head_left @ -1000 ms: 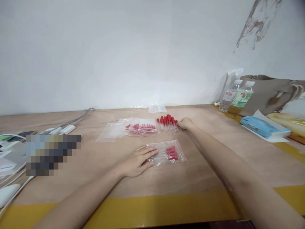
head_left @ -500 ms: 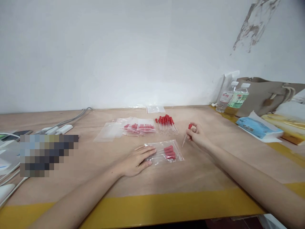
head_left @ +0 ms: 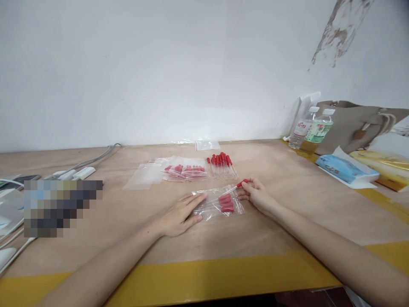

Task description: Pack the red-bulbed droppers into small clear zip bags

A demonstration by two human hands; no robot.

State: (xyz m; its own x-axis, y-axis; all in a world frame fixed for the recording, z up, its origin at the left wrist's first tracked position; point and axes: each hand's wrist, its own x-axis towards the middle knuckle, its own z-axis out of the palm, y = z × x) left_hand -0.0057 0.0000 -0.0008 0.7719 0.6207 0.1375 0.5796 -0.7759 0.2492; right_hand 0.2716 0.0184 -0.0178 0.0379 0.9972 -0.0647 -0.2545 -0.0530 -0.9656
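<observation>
My left hand (head_left: 181,214) lies flat with fingers stretched over the closed end of a clear zip bag (head_left: 209,213). Inside the bag several red-capped droppers (head_left: 226,204) lie side by side. Between the fingertips of my right hand (head_left: 255,192) is the red bulb of another dropper (head_left: 242,183). Its thin clear tube points left, at the bag's right-hand opening; whether the tip is inside or just above the plastic is hard to tell. Beyond the bag rests a pile of loose red droppers (head_left: 222,162), and left of it a stack of filled bags (head_left: 183,169).
Flat clear bags (head_left: 139,177) lie left of the stack, and another small bag (head_left: 207,145) is by the wall. On the right stand two bottles (head_left: 315,132), a grey handbag (head_left: 348,128) and tissue packs (head_left: 347,167). Cables and white plugs (head_left: 83,172) occupy the left.
My right hand has moved left and slightly down to the bag's opening, and the dropper in it has tilted from steep to nearly flat. My left hand stays on the bag.
</observation>
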